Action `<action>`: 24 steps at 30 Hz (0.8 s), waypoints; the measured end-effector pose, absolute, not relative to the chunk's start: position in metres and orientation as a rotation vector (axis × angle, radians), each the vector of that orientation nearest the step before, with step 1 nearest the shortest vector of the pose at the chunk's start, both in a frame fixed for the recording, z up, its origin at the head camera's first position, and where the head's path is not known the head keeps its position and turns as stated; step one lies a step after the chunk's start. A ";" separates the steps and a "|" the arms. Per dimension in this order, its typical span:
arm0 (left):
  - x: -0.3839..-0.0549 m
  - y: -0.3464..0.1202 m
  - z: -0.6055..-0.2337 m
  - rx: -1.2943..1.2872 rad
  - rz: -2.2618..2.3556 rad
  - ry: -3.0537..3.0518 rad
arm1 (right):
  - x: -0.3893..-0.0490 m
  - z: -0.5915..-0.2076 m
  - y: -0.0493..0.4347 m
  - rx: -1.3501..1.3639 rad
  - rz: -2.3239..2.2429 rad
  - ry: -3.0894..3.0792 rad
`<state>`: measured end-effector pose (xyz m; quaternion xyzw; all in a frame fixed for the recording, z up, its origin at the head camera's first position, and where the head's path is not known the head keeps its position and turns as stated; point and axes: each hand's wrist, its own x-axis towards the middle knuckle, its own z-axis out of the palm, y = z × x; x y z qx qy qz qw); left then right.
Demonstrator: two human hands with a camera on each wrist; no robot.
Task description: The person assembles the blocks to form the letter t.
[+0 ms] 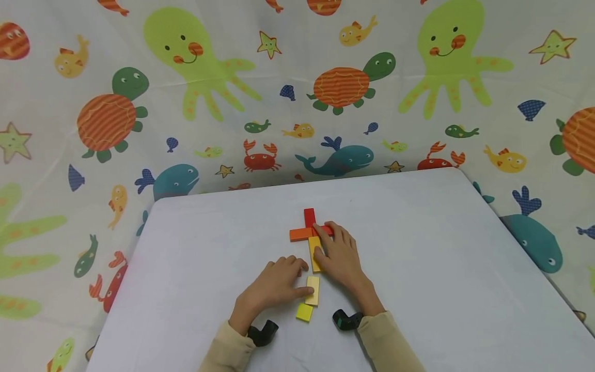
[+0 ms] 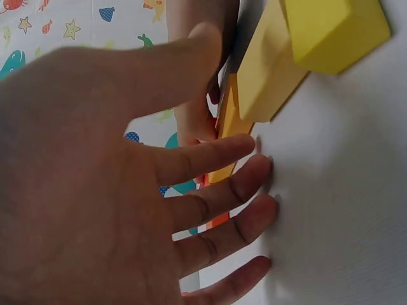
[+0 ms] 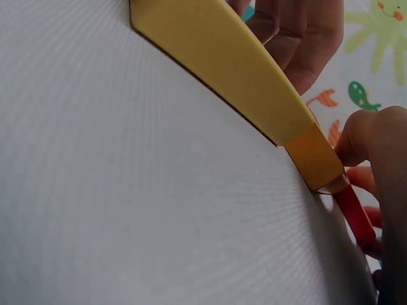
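Observation:
Flat coloured blocks form a cross-like figure on the table. An upright red block [image 1: 309, 217] tops it, an orange block [image 1: 299, 234] lies left, and a second red block [image 1: 327, 230] lies right, partly under my right fingers. Below come an amber block [image 1: 314, 245], a pale yellow block [image 1: 313, 299] and a short bright yellow block [image 1: 304, 312]. My right hand [image 1: 342, 257] touches the right red block with its fingers and the amber block's side with its thumb. My left hand [image 1: 276, 281] rests its thumb on the pale block, its other fingers spread on the table.
A white cloth covers the table [image 1: 223, 232]. Behind it hangs a curtain [image 1: 283, 67] printed with sea animals. Black wrist cameras sit on the left wrist [image 1: 263, 334] and the right wrist [image 1: 346, 320], close to the bright yellow block.

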<state>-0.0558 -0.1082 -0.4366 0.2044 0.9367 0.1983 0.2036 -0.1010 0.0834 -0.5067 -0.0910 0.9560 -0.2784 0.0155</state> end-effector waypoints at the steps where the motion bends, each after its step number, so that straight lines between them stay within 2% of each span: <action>1: -0.055 -0.108 -0.436 0.578 0.536 2.608 | -0.101 -0.507 0.083 -0.283 -0.865 2.977; 24: -0.053 -0.108 -0.442 0.691 0.440 2.611 | -0.100 -0.507 0.084 -0.313 -0.937 3.018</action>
